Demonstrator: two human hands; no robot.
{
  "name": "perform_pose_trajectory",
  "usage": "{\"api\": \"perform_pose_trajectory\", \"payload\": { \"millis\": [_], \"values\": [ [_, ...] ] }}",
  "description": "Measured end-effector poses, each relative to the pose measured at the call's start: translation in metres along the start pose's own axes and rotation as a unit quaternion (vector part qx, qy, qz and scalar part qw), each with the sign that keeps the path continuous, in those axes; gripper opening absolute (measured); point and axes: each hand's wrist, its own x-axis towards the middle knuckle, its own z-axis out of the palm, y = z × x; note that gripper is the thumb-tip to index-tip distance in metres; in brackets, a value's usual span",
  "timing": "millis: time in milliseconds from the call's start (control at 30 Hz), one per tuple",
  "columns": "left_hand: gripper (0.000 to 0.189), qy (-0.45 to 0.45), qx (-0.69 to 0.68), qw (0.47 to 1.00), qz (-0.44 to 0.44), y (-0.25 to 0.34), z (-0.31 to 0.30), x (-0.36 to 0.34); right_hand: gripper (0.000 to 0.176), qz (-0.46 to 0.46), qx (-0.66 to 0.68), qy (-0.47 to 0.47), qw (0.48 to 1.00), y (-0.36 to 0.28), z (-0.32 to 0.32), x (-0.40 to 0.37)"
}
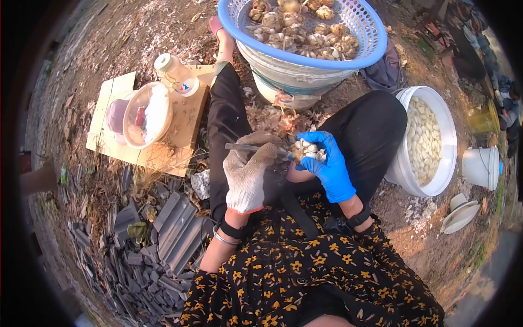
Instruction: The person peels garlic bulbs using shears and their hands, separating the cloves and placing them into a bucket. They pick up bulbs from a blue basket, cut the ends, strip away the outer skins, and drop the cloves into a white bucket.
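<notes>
**Garlic bulb held between two gloved hands**

The left hand (248,171), in a whitish knit glove with a soiled thumb and fingers, is closed around a narrow metal tool (243,147). One flat end of the tool sticks out to the left of the glove, and the other side points right, toward a garlic bulb (308,151). Whether the tool touches the bulb is too small to tell.

The right hand (330,168), in a blue glove, has its fingers and thumb clamped on the bulb, whose pale cloves show between them. The bulb is above the person's lap, between the knees of the dark trousers (368,131).

At the far side, a blue-rimmed basket (376,41) of brownish garlic bulbs (294,27) sits on top of a whitish bucket (283,94). To the right, just beside the knee, a white tub (400,163) holds peeled cloves (422,141). Farther right is a smaller white pail (479,168).

On the left, flattened cardboard (163,158) bears a lidded jar (177,75) and a round woven-looking basket (131,133). Broken grey tiles (177,226) lie in a heap at the near left.
</notes>
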Motion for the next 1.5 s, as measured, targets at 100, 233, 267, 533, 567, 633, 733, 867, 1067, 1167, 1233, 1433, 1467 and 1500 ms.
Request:
{"api": "perform_pose_trajectory", "payload": {
  "millis": [100, 233, 267, 533, 567, 633, 733, 867, 1067, 1167, 1233, 1433, 1467, 1500],
  "values": [
    [0.03, -0.038, 0.018, 0.999, -0.024, 0.006, 0.005, -0.004, 0.052, -0.057, -0.078, 0.006, 0.995, 0.002, -0.001, 0.002],
    [0.029, -0.044, 0.017, 0.998, -0.028, 0.006, 0.01, -0.006, 0.054, -0.071, -0.14, 0.009, 0.987, -0.002, 0.005, -0.001],
    [0.028, -0.047, 0.011, 0.999, -0.026, 0.006, 0.009, -0.005, 0.054, -0.074, -0.151, 0.011, 0.986, -0.002, 0.005, 0.0],
    [0.021, -0.05, 0.041, 0.997, -0.039, 0.01, 0.011, -0.005, 0.055, -0.061, -0.15, 0.009, 0.987, -0.003, 0.007, 0.001],
    [0.02, -0.056, 0.044, 0.997, -0.034, 0.01, 0.011, -0.005, 0.055, -0.058, -0.154, 0.008, 0.986, -0.006, 0.008, 0.001],
    [0.019, -0.066, 0.052, 0.996, -0.023, 0.011, 0.012, -0.006, 0.053, -0.052, -0.162, 0.005, 0.985, -0.01, 0.009, 0.001],
    [0.019, -0.073, 0.102, 0.992, 0.024, 0.003, 0.013, -0.007, 0.051, -0.057, -0.165, 0.016, 0.984, -0.002, 0.007, 0.002],
    [0.018, -0.101, 0.23, 0.945, 0.209, -0.025, 0.0, 0.002, 0.051, -0.066, -0.193, 0.014, 0.979, 0.0, 0.005, 0.005],
    [0.012, 0.044, -0.05, 0.994, -0.086, -0.017, 0.012, 0.009, 0.049, -0.011, -0.104, -0.036, 0.994, 0.002, -0.003, 0.005],
    [0.011, 0.03, -0.122, 0.978, -0.168, -0.03, 0.003, 0.018, 0.05, 0.057, -0.009, -0.066, 0.996, -0.006, -0.004, 0.002],
    [0.01, 0.047, -0.174, 0.967, -0.181, -0.051, -0.011, 0.026, 0.051, 0.118, 0.079, -0.094, 0.985, -0.011, -0.004, 0.0],
    [0.014, 0.069, 0.144, 0.976, -0.146, -0.036, 0.0, 0.029, 0.056, 0.116, 0.099, -0.07, 0.986, -0.004, 0.0, -0.006],
    [0.014, 0.072, 0.143, 0.98, -0.121, -0.038, -0.001, 0.029, 0.056, 0.106, 0.101, -0.058, 0.988, -0.005, 0.002, -0.006],
    [0.014, 0.075, 0.142, 0.982, -0.095, -0.042, -0.001, 0.029, 0.058, 0.115, 0.098, -0.066, 0.986, -0.005, 0.002, -0.005]
  ]
}}
